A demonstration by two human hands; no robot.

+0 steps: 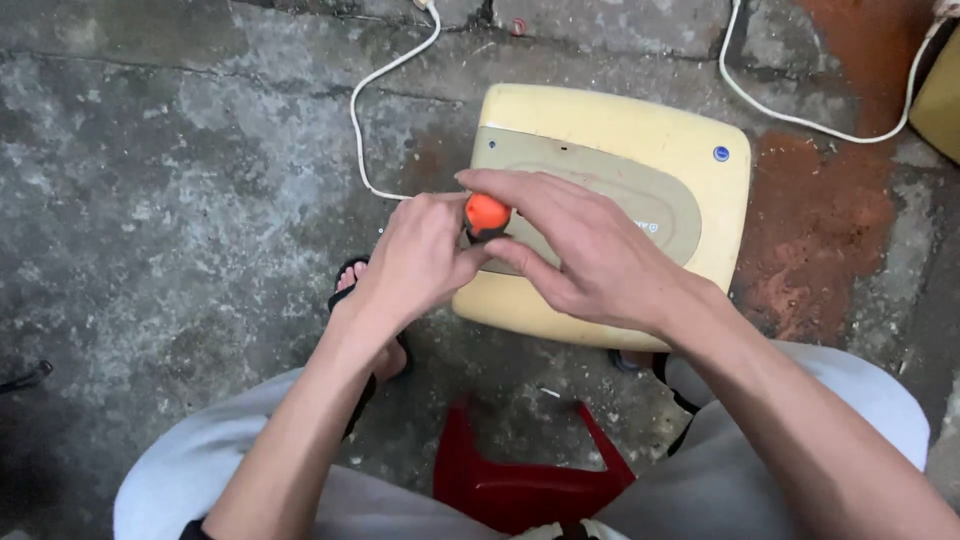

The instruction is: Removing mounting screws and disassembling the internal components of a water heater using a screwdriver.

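Both forearms were bare, no sleeves, no watch, no rings visible. Left hand (pixel 415 262) and right hand (pixel 585 255) were ungloved, nails short. Light grey shorts (pixel 800 420) covered both thighs, with a dark edge at the hem. Black open sandal (pixel 350 285) was on the left foot; dark straps showed near the right knee.
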